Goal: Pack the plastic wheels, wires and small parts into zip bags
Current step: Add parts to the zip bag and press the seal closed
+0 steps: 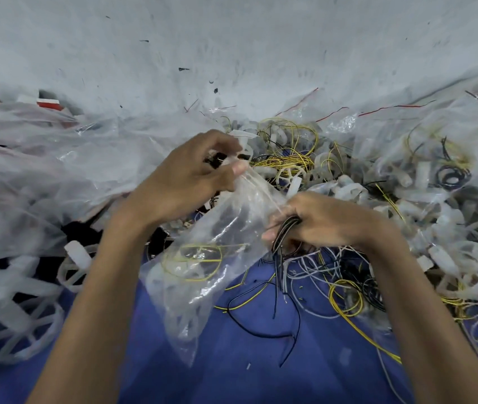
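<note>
The filling step is in hand. The left hand pinches the far corner of the zip bag mouth between thumb and forefinger. Some small dark parts sit just inside its curled fingers (I cannot tell whether they are gripped or only lie behind). The right hand is clamped on a bundle of black wires, with the near corner of the mouth right against its fingertips. The opening stretches between the two grips and the bag's body hangs below the left wrist.

Inside the bag, under the mouth, lies a coil of yellow wire with what looks like a pale plastic wheel. The rest of the bag is slack and clear.

The next move, I would say, is to feed the bundle's loose ends past the right thumb into the opening while the left pinch keeps the mouth wide. The trailing tails could snag on the wire tangle just below the right hand.

Beyond both grips is a heap of loose wheels. Out past the right hand, filled bags hold wheels and wire.
</note>
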Tool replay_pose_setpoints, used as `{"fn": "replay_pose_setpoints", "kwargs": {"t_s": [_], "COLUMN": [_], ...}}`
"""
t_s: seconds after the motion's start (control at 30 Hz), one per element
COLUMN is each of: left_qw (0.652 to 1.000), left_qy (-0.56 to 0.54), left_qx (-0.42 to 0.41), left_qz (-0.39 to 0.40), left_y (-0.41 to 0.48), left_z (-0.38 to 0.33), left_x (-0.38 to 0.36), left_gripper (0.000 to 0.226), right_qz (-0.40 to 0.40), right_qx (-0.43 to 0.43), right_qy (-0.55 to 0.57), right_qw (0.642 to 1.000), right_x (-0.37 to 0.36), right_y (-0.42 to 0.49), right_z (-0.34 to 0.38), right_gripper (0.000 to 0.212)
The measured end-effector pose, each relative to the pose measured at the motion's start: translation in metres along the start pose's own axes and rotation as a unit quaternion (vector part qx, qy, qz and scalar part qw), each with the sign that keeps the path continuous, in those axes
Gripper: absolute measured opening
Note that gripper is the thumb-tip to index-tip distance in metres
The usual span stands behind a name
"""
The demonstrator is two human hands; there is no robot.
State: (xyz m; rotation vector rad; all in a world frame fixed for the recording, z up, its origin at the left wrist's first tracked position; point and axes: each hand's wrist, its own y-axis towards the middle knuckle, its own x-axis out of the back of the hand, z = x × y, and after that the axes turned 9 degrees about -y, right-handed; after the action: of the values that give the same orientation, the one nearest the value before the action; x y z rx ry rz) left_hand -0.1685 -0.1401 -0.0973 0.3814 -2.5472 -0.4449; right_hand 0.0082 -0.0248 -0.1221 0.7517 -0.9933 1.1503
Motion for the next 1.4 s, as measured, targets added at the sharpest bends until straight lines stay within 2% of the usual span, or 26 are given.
{"fn": "replay_pose_setpoints", "kwargs": {"t_s": [0.07,0.13,0.23,0.33,0.43,0.5,0.53,0.6,0.63,0.73,0.8,0.93,0.97,1.07,1.17,1.2,1.27,1.3,1.33,1.4], "left_qw": [0.997,0.985,0.937,0.909,0.901,0.894,0.891,0.879,0.873,0.875,0.872,0.856,0.856,0.865,0.895,0.917,0.967,0.979,0.983,0.984], "left_qy": [0.033,0.091,0.191,0.193,0.2,0.215,0.225,0.253,0.263,0.25,0.249,0.232,0.215,0.209,0.241,0.247,0.22,0.198,0.184,0.17], "left_qx": [0.055,0.124,0.204,0.243,0.255,0.263,0.263,0.259,0.256,0.254,0.248,0.264,0.274,0.269,0.228,0.196,0.101,0.046,-0.001,-0.056], "left_qz": [0.038,0.083,0.208,0.277,0.287,0.291,0.294,0.31,0.32,0.328,0.34,0.379,0.381,0.369,0.297,0.243,0.083,0.015,-0.017,0.007], "left_y": [-0.001,-0.004,-0.006,-0.005,-0.001,0.0,0.001,0.0,-0.001,-0.002,-0.003,-0.006,-0.007,-0.008,-0.005,-0.002,0.002,0.005,0.007,0.011], "left_z": [0.014,0.03,0.048,0.057,0.061,0.064,0.066,0.068,0.068,0.069,0.071,0.074,0.074,0.072,0.067,0.064,0.055,0.049,0.043,0.032], "left_x": [0.017,0.031,0.036,0.027,0.021,0.02,0.02,0.02,0.019,0.016,0.016,0.026,0.028,0.033,0.034,0.034,0.029,0.023,0.016,-0.003], "left_gripper": [0.046,0.051,0.059,0.079,0.062,0.043,0.038,0.03,0.028,0.018,0.009,0.028,0.034,0.037,0.031,0.03,0.026,0.025,0.029,0.047], "right_qz": [-0.009,0.001,0.009,0.011,0.024,0.017,0.009,0.001,-0.004,-0.013,0.0,0.102,0.124,0.121,0.066,0.044,-0.005,-0.03,-0.056,-0.111], "right_qx": [-0.032,-0.046,-0.067,-0.083,-0.086,-0.084,-0.083,-0.082,-0.085,-0.092,-0.093,-0.095,-0.089,-0.08,-0.082,-0.081,-0.084,-0.089,-0.095,-0.104], "right_qy": [0.003,0.024,0.06,0.075,0.093,0.105,0.121,0.145,0.15,0.155,0.15,0.116,0.104,0.12,0.161,0.17,0.193,0.201,0.207,0.235], "right_qw": [0.999,0.999,0.996,0.994,0.992,0.991,0.989,0.986,0.985,0.983,0.984,0.983,0.983,0.982,0.981,0.981,0.978,0.975,0.972,0.96], "right_x": [0.003,0.004,0.007,0.008,0.01,0.014,0.016,0.02,0.021,0.022,0.021,0.017,0.017,0.019,0.023,0.025,0.03,0.032,0.033,0.035], "right_y": [-0.004,-0.007,-0.011,-0.013,-0.017,-0.022,-0.024,-0.028,-0.03,-0.033,-0.034,-0.029,-0.027,-0.025,-0.033,-0.037,-0.046,-0.049,-0.053,-0.058], "right_z": [-0.009,-0.017,-0.025,-0.033,-0.036,-0.036,-0.037,-0.038,-0.039,-0.039,-0.035,-0.018,-0.013,-0.006,-0.014,-0.018,-0.027,-0.031,-0.035,-0.042], "right_gripper": [0.03,0.017,0.018,0.015,0.007,0.024,0.023,0.006,0.006,0.023,0.026,0.012,0.017,0.038,0.032,0.032,0.034,0.036,0.037,0.034]}}
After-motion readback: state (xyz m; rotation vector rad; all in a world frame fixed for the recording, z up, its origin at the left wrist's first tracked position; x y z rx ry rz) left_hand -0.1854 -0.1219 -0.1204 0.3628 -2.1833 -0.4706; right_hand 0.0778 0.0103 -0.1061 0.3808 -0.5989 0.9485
